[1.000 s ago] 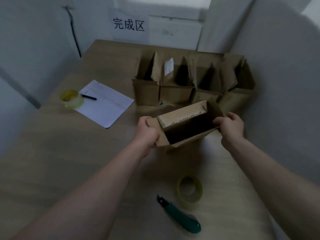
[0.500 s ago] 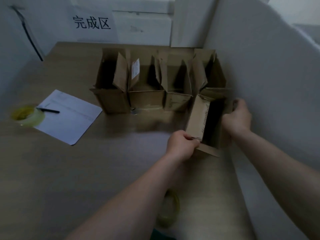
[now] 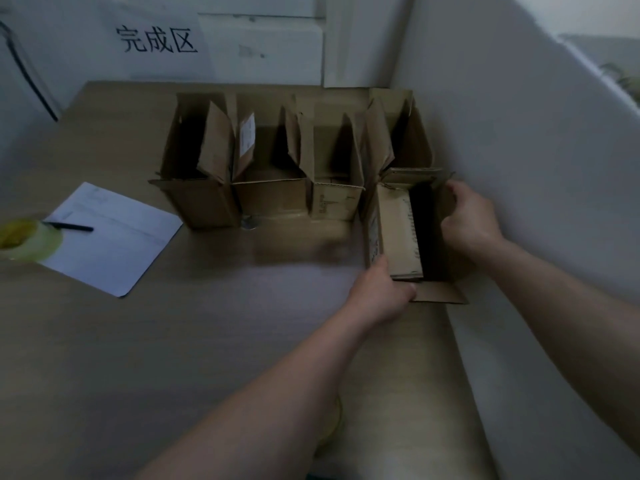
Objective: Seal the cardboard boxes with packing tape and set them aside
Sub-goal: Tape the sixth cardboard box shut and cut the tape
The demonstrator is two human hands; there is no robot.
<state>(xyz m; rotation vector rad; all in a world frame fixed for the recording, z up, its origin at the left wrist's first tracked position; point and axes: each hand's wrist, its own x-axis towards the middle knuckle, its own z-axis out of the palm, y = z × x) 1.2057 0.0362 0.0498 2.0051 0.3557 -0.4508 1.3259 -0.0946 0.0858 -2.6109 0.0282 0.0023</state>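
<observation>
On the far left of the surface [image 3: 173,341], a yellowish tape roll [image 3: 29,239] is seen beside a white sheet [image 3: 114,237] with a pen [image 3: 69,226] laid on it. Next, a row of open boxes [image 3: 270,164] is lined up, flaps raised, interiors too dark to read. The open box [image 3: 398,230] at the right wall is gripped at its near corner by the left hand [image 3: 379,294], fingers curled; its far side is clutched by the right hand [image 3: 469,218]. Another roll [image 3: 332,424], possibly tape, is half hidden by the left forearm.
</observation>
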